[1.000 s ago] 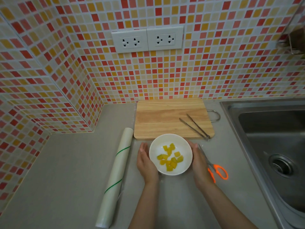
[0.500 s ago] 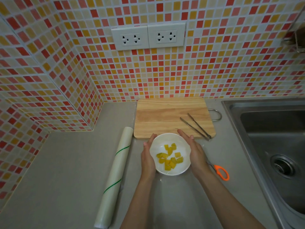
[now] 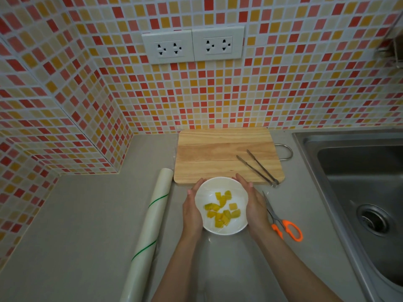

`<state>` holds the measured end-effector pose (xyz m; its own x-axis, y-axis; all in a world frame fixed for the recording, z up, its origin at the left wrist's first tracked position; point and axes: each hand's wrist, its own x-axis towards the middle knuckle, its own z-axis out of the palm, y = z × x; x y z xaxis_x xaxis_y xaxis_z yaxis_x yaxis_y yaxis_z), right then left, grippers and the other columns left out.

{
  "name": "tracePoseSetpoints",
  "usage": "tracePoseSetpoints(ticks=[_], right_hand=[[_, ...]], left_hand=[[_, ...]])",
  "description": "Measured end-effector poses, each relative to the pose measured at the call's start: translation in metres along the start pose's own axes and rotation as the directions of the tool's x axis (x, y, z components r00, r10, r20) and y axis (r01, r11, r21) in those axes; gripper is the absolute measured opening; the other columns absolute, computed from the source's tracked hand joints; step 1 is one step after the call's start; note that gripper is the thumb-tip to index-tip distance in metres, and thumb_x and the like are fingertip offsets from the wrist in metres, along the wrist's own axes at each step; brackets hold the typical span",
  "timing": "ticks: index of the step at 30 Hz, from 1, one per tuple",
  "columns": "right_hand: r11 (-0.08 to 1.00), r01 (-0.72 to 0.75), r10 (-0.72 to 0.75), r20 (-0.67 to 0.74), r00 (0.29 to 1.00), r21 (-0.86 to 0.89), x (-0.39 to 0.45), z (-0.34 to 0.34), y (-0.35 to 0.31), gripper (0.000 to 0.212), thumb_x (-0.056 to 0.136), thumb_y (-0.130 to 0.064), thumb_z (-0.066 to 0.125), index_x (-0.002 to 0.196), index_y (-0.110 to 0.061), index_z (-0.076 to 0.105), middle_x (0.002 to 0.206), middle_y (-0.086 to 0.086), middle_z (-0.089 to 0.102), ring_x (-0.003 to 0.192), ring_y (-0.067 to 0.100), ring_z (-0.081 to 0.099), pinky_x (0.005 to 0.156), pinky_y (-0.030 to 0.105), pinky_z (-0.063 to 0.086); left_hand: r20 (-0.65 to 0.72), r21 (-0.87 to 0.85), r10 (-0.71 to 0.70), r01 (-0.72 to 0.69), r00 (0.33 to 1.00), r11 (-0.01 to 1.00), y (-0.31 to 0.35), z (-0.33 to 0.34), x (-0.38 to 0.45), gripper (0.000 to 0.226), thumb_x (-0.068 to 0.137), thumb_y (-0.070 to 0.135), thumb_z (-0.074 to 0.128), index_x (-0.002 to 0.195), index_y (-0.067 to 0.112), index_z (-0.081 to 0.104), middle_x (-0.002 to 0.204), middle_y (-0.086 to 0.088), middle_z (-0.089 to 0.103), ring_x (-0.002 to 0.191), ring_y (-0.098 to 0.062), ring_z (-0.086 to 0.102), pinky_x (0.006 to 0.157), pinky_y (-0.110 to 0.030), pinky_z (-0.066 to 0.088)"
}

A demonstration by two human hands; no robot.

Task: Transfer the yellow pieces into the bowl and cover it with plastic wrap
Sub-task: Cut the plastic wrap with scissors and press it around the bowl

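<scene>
The white bowl (image 3: 221, 205) sits on the desk (image 3: 87, 214) between the two hands, with the yellow pieces (image 3: 222, 209) heaped in its bottom and a sheet of plastic wrap (image 3: 218, 194) already stretched across its mouth, faint wrinkles showing over the fruit. The left hand (image 3: 193, 211) lies flat along the bowl's left wall and the right hand (image 3: 253, 204) along the right wall, each grip open, fingers straight and pressing rather than curled round anything. To my eye this is the sealing step, and it goes best if the palms slide down and around the rim, smoothing the film against the wall so it clings all the way round without pulling the top slack. Just beyond the fingertips is the cutting board (image 3: 226, 153) with the tongs (image 3: 257, 166); the scissors (image 3: 283, 221) lie just outside the right hand, the wrap roll (image 3: 152, 225) well outside the left.
</scene>
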<state>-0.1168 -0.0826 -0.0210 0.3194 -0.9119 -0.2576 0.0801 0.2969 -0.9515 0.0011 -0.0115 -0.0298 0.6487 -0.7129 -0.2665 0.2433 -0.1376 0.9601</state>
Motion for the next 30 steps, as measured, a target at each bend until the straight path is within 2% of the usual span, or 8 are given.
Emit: tracePoseSetpoints(ticks=[4,7,12,17,20,22,26,30], right_hand=[[1.000,0.017,-0.017,-0.012,1.000,0.013,-0.0005,0.0003,0.0003,0.039,0.100,-0.030,0.027,0.122,-0.021,0.059,0.104,-0.009,0.065,0.091,0.001,0.062,0.066,0.007,0.051],[1.000,0.030,-0.030,-0.026,0.999,-0.001,0.0000,0.0007,0.0021,0.037,0.100,-0.030,0.029,0.120,-0.023,0.059,0.104,-0.008,0.067,0.089,0.000,0.064,0.069,0.011,0.053],[0.999,0.051,-0.051,-0.035,0.998,-0.021,0.0002,0.0015,0.0034,0.035,0.099,-0.030,0.031,0.116,-0.026,0.061,0.102,-0.009,0.067,0.088,0.000,0.065,0.072,0.013,0.054],[0.999,0.049,-0.050,-0.035,0.998,-0.020,0.0011,0.0009,0.0038,0.036,0.099,-0.029,0.032,0.117,-0.020,0.062,0.107,-0.004,0.066,0.096,0.005,0.063,0.075,0.011,0.053],[0.999,0.049,-0.050,-0.034,0.998,-0.019,0.0013,0.0007,0.0040,0.035,0.099,-0.029,0.033,0.116,-0.020,0.062,0.110,-0.003,0.066,0.099,0.008,0.062,0.077,0.011,0.052],[0.998,0.052,-0.053,-0.038,0.998,-0.025,0.0011,0.0003,0.0047,0.034,0.099,-0.028,0.034,0.114,-0.020,0.063,0.107,-0.004,0.066,0.096,0.005,0.062,0.074,0.010,0.052],[0.999,0.032,-0.033,-0.055,0.998,-0.033,0.0022,0.0007,0.0059,0.030,0.098,-0.028,0.036,0.100,-0.026,0.066,0.095,-0.006,0.069,0.089,0.011,0.065,0.074,0.019,0.054],[0.998,0.046,-0.047,-0.047,0.998,-0.031,0.0009,-0.0004,0.0050,0.033,0.099,-0.027,0.033,0.099,-0.022,0.066,0.087,-0.008,0.069,0.077,0.001,0.066,0.065,0.013,0.054]], left_hand=[[0.006,0.057,0.017,-0.017,1.000,0.998,0.0042,0.0007,-0.0032,0.045,0.103,0.025,0.017,0.121,0.024,0.058,0.113,0.010,0.059,0.098,0.006,0.054,0.068,0.005,0.040],[0.000,0.073,0.040,-0.040,0.999,0.997,0.0061,0.0012,-0.0051,0.047,0.103,0.022,0.018,0.129,0.015,0.056,0.119,0.006,0.057,0.101,0.001,0.053,0.068,0.006,0.039],[-0.016,0.073,0.056,-0.054,0.998,0.996,0.0077,0.0018,-0.0056,0.046,0.103,0.023,0.019,0.130,0.015,0.055,0.122,0.004,0.056,0.114,-0.010,0.051,0.073,0.005,0.041],[-0.004,0.039,0.054,-0.054,0.999,0.998,0.0048,-0.0003,-0.0035,0.042,0.102,0.025,0.023,0.126,0.019,0.057,0.126,0.000,0.058,0.118,-0.014,0.053,0.081,-0.003,0.046],[0.002,0.044,0.066,-0.066,0.998,0.997,0.0047,-0.0013,-0.0043,0.040,0.102,0.024,0.024,0.124,0.022,0.056,0.128,0.000,0.058,0.123,-0.015,0.052,0.100,-0.021,0.043],[0.004,0.077,0.082,-0.082,0.997,0.994,0.0051,-0.0019,-0.0055,0.041,0.102,0.024,0.023,0.126,0.020,0.056,0.128,0.001,0.057,0.124,-0.015,0.050,0.106,-0.029,0.039],[0.001,0.103,0.065,-0.065,0.998,0.993,0.0056,-0.0023,-0.0059,0.042,0.102,0.025,0.023,0.129,0.020,0.055,0.129,0.000,0.057,0.124,-0.015,0.051,0.106,-0.031,0.040],[-0.011,0.135,0.053,-0.051,0.999,0.990,0.0057,-0.0019,-0.0066,0.043,0.102,0.027,0.022,0.132,0.023,0.052,0.138,-0.003,0.053,0.127,-0.018,0.049,0.111,-0.039,0.037]])
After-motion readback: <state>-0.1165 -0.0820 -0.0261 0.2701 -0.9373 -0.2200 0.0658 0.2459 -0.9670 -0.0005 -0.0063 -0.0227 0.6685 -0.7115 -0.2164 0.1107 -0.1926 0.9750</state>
